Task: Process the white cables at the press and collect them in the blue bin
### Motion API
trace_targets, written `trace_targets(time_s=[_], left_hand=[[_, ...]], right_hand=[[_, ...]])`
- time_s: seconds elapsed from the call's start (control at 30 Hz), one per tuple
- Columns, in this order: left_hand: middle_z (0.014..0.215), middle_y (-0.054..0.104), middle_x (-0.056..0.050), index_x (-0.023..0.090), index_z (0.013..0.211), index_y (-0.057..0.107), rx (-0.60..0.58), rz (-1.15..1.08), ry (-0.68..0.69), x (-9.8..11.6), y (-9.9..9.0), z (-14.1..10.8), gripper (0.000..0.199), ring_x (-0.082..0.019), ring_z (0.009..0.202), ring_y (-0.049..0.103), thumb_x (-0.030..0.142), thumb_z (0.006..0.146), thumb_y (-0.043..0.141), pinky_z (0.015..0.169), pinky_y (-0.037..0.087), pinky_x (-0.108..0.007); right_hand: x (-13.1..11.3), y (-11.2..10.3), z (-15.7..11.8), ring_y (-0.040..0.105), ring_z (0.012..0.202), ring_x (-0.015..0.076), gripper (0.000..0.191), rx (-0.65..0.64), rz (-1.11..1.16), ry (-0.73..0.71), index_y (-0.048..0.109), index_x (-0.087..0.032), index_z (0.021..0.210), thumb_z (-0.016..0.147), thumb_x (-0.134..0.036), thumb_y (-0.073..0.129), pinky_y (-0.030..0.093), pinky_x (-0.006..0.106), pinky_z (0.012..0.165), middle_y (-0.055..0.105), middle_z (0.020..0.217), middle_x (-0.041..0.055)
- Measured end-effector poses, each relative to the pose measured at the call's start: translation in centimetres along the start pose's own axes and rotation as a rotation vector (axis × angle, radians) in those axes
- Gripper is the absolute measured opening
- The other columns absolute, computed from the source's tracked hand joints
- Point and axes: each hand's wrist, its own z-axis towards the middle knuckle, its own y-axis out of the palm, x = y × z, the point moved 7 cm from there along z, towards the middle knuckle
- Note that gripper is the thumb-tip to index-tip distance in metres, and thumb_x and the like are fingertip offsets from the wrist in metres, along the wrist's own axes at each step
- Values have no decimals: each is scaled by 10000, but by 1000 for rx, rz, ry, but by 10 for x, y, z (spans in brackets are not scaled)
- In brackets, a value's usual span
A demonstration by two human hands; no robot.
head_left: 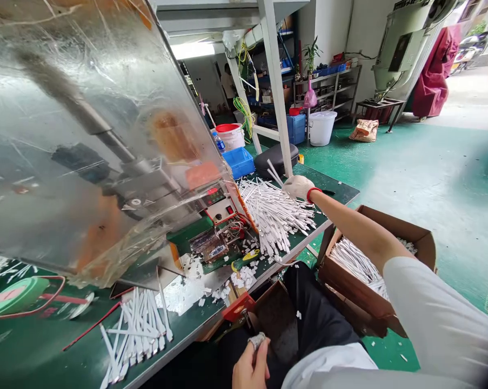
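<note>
My right hand [298, 187], in a white glove with a red cuff, reaches out over the far part of the bench. Its fingers are closed on a couple of white strips [273, 172] that stick up to the left. Under and beside it spreads a large pile of white strips [274, 213]. My left hand [252, 364] is low in front of my lap, thumb and fingers pressed together. Greyish material [256, 340] covers a fingertip there; whether anything is pinched is hidden. A smaller bundle of white strips [140, 327] lies on the bench's near left.
A machine behind a clear plastic guard [106, 135] fills the left. Yellow-green cutters [246, 259] and white scraps [244, 276] lie by the bench edge. A cardboard box [349, 294] of strips stands right; a green-lidded container [17, 297] lies left. A blue bin [239, 162] sits behind the pile.
</note>
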Motion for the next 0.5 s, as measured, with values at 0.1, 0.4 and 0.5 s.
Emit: trace_targets(time_s=[0.1, 0.4, 0.5], left_hand=[[544, 521, 33, 135, 993, 674, -164, -200, -4, 29, 18, 2, 651, -111, 409, 481, 740, 826, 501, 426, 351, -227], [889, 734, -116, 128, 976, 597, -121, -579, 188, 131, 9, 30, 441, -181, 679, 713, 556, 871, 608, 598, 550, -267], [817, 743, -104, 121, 957, 615, -90, -626, 151, 127, 6, 32, 429, -191, 649, 723, 530, 836, 660, 574, 551, -257]], right_hand=[[-23, 9, -31, 570, 604, 119, 257, -183, 357, -79, 652, -114, 803, 857, -365, 663, 447, 208, 542, 618, 691, 42], [-77, 76, -163, 538, 529, 109, 389, -579, 743, -78, 627, -133, 835, 782, -502, 736, 410, 198, 474, 587, 638, 12], [-78, 90, -179, 528, 536, 109, 373, -586, 688, -87, 658, -136, 904, 799, -490, 713, 401, 203, 474, 612, 672, 13]])
